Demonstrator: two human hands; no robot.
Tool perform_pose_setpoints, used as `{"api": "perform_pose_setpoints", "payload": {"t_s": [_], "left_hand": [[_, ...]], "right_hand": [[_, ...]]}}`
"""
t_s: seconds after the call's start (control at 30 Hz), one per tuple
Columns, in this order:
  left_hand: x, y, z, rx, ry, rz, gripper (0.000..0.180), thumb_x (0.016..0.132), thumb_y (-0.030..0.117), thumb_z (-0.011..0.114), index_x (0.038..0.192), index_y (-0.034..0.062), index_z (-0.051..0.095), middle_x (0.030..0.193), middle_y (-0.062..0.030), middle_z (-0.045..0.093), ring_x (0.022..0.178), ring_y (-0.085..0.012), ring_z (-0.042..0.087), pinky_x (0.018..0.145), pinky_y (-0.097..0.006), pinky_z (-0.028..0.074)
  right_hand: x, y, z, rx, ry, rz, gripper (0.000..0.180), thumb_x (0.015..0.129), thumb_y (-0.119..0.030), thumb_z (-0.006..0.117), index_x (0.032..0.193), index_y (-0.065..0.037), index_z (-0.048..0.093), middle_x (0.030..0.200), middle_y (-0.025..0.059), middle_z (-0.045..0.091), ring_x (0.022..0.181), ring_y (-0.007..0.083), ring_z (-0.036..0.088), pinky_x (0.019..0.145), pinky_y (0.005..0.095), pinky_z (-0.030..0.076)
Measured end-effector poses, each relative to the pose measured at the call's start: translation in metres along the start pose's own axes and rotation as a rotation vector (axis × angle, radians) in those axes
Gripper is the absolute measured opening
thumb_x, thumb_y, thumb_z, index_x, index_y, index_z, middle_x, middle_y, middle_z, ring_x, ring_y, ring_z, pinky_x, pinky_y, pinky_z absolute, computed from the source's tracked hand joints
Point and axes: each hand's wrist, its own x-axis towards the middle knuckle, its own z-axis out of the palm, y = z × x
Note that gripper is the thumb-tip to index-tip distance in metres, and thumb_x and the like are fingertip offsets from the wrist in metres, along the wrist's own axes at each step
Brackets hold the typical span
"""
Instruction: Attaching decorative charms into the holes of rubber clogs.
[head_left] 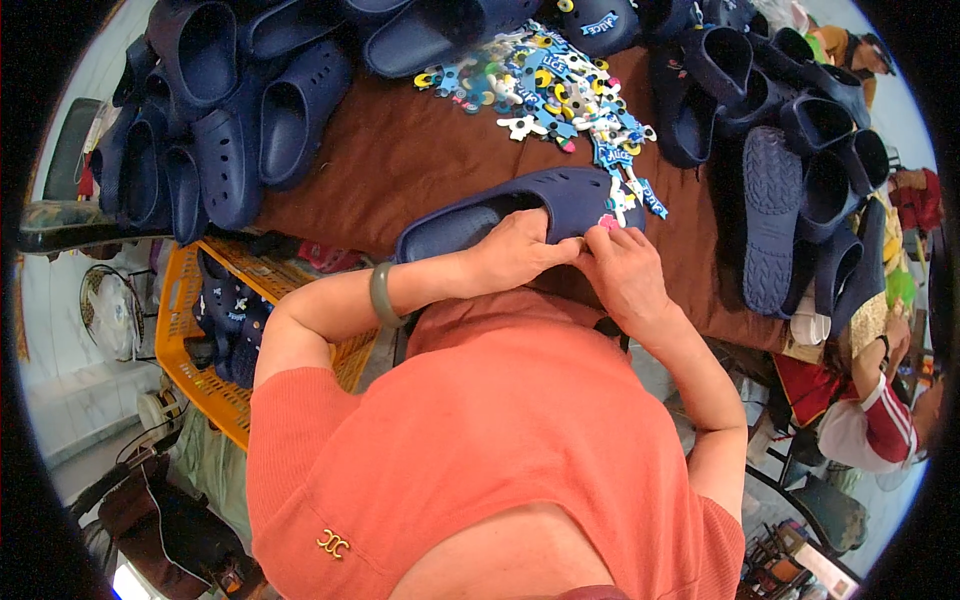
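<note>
Against the gripping left hand (513, 250) sits a blue clog (568, 193); the right hand (624, 272)'s hold is hidden; charms (568, 92) lie beyond.

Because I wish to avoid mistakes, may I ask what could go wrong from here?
The small pink charm beside the right hand could slip out of place. The navy-blue perforated clog, lying near the heap of flat multicoloured charms, might sweep some aside if turned. The piled navy-blue clogs at right might topple.
</note>
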Motion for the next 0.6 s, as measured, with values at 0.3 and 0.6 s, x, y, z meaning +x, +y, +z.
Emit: {"api": "perform_pose_setpoints", "payload": {"t_s": [0.3, 0.6], "left_hand": [[-0.001, 0.0, 0.005, 0.162, 0.064, 0.096, 0.03, 0.084, 0.019, 0.059, 0.103, -0.0036, 0.057, 0.087, -0.0199, 0.064, 0.081, -0.0286, 0.063, 0.076, -0.036, 0.049], [0.008, -0.002, -0.01, 0.035, -0.045, -0.047, 0.034, 0.089, 0.018, 0.059, 0.116, -0.0025, 0.055, 0.105, -0.0123, 0.064, 0.097, -0.0156, 0.058, 0.089, -0.032, 0.046]], "right_hand": [[0.001, 0.001, -0.006, 0.063, 0.009, -0.063, 0.023, 0.075, -0.013, 0.07, 0.082, -0.006, 0.05, 0.074, 0.0096, 0.057, 0.085, 0.0307, 0.06, 0.068, 0.0391, 0.049], [0.011, 0.006, -0.004, 0.096, -0.052, 0.11, 0.024, 0.073, -0.015, 0.072, 0.08, -0.008, 0.051, 0.068, 0.0088, 0.057, 0.076, 0.028, 0.061, 0.064, 0.0375, 0.049]]}}
